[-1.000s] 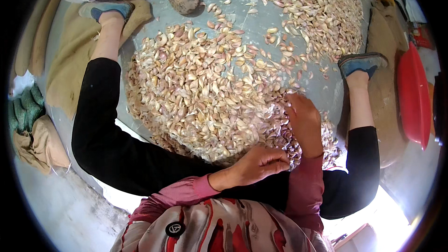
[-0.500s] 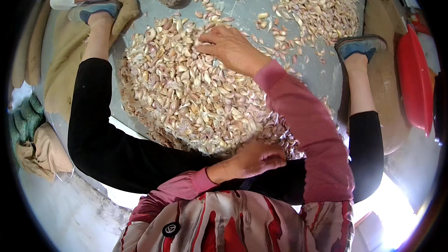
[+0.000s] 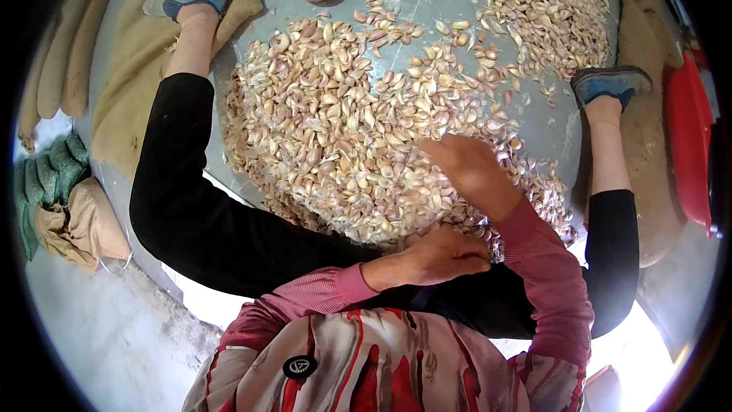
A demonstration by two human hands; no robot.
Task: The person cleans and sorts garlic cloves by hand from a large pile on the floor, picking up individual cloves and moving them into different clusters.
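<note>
Garlic point(image 3: 328, 130) is heaped between spread legs point(image 3: 229, 244). The right hand point(image 3: 469, 169) is held over it; the left hand point(image 3: 448, 254) is curled at the near edge. A red basin point(image 3: 688, 141) is seen rightward.

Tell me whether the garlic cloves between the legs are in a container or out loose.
Out loose: the garlic cloves lie on the grey surface, no container wall shows around them, and some scatter toward the far heap.
</note>
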